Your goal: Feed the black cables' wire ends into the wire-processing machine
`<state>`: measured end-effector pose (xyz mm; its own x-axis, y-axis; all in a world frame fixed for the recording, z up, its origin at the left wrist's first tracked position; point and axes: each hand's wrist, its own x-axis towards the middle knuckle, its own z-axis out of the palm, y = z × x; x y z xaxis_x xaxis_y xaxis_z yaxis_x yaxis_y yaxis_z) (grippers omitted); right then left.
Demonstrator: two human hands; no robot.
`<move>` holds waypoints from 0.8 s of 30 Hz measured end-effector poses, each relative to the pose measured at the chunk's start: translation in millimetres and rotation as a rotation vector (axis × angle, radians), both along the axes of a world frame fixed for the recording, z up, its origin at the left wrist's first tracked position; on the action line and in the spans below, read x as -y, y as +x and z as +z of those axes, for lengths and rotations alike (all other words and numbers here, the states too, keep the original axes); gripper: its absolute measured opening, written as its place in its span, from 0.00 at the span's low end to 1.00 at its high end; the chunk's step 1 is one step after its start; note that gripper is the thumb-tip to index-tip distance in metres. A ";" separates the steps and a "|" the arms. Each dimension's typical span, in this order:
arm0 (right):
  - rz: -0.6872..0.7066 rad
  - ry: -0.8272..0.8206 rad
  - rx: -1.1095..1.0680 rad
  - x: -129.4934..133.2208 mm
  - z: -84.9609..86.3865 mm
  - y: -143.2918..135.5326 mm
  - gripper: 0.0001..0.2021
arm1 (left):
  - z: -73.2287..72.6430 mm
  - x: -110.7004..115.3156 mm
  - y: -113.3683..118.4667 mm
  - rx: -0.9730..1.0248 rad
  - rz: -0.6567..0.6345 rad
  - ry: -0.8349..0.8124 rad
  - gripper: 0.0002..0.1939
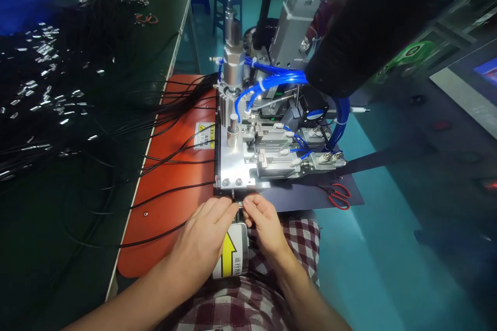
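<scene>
Just in front of the machine, my left hand [209, 225] is closed on a black cable [155, 239] that runs in from the left across the orange plate. Thin coloured wires [240, 205] show at the cable's end, between my two hands. My right hand [263, 220] pinches these wires with thumb and forefinger; the fingertips hide their ends. Close beyond my fingers stands the machine's metal block [232, 165], with small pneumatic cylinders [277, 163] to its right. Under my hands is a white cover with a yellow arrow [229, 256].
More black cables [182, 160] lie across the orange plate [135, 261], their far ends at the machine. A heap of cables with shiny ends [31, 83] covers the left table. Red-handled scissors [338, 196] lie at right. Blue air tubes [279, 78] arch over the machine.
</scene>
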<state>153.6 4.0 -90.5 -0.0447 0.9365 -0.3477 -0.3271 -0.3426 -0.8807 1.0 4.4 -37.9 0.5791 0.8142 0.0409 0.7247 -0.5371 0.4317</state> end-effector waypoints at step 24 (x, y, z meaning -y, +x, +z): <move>0.015 0.055 0.014 -1.8 2.1 -4.3 0.19 | -12.7 44.9 -55.8 -0.312 0.307 0.292 0.24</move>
